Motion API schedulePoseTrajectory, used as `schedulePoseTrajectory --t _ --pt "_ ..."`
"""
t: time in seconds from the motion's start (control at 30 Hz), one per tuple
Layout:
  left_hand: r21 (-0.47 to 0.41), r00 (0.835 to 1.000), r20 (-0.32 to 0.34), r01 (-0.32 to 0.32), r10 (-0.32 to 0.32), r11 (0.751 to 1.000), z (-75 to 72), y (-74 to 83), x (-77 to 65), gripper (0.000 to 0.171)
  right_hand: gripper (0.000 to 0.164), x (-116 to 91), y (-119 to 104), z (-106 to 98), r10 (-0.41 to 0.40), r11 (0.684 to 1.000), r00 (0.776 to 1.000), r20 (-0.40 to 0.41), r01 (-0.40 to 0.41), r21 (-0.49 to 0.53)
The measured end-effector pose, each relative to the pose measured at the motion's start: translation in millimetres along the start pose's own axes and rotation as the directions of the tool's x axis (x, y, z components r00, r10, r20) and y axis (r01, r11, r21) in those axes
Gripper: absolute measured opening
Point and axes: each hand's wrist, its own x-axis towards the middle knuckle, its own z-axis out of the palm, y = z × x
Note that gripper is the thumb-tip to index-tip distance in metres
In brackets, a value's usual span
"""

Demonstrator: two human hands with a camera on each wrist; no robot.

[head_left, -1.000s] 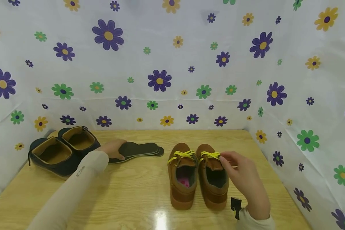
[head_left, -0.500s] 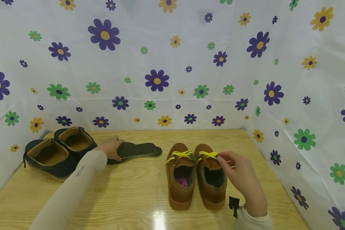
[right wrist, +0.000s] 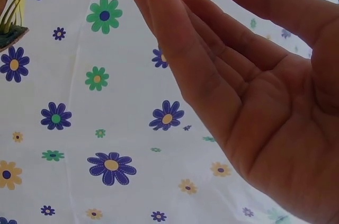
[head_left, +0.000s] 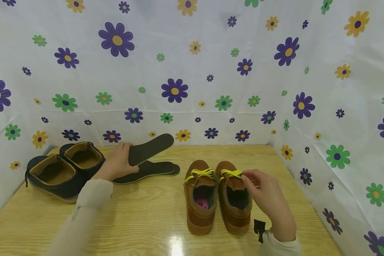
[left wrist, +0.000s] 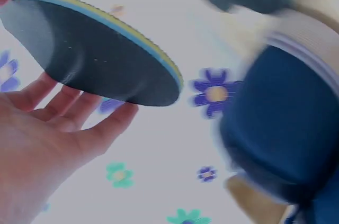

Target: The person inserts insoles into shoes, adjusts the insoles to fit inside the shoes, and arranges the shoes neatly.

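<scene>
My left hand (head_left: 116, 164) holds a dark insole (head_left: 150, 147) raised and tilted above the table. In the left wrist view its thumb and fingers grip the edges of that insole (left wrist: 100, 54), which shows a blue and yellow rim. Beneath lie overlapping dark insoles (head_left: 153, 168). My right hand (head_left: 267, 190) hovers beside the yellow laces (head_left: 232, 173) of the right brown shoe (head_left: 236, 222). Seen from the right wrist, that hand (right wrist: 265, 97) has loosely bent fingers with nothing between them. Left of it stands the other brown shoe (head_left: 200, 220), with something pink inside.
Two dark blue shoes (head_left: 51, 188) with tan linings stand at the back left, close to my left hand. Everything sits on a wooden table (head_left: 140, 220). A white flowered cloth (head_left: 192, 64) encloses the back and sides.
My left hand has lifted one insole off the stack, its far end swinging up. The other insoles stay on the table. My right hand and the brown shoes hold their places.
</scene>
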Motion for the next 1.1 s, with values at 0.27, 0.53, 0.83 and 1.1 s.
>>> schedulePoseTrajectory --t 0.27,0.53,0.83,1.1 --pt "-0.032 0.931 -0.318 -0.202 0.182 0.979 -2.7 64.5 -30.9 0.080 0.022 3.4 -5.9 12.3 -0.039 0.999 0.999 0.017 0.038 0.029" --pt "0.013 0.842 -0.440 -0.342 0.313 0.939 4.1 111.0 -42.1 0.082 0.020 2.2 -11.6 17.3 -0.058 0.998 0.997 0.045 0.057 0.032" --pt "0.093 0.805 -0.414 -0.427 0.425 0.900 15.3 131.0 -47.6 0.084 0.019 5.2 -15.3 30.0 -0.441 0.895 0.851 -0.284 0.441 -0.067" --pt "0.137 0.736 -0.402 -0.540 0.545 0.830 20.4 147.3 -46.0 0.083 0.045 13.7 -18.1 40.5 -0.474 0.877 0.802 -0.363 0.466 -0.115"
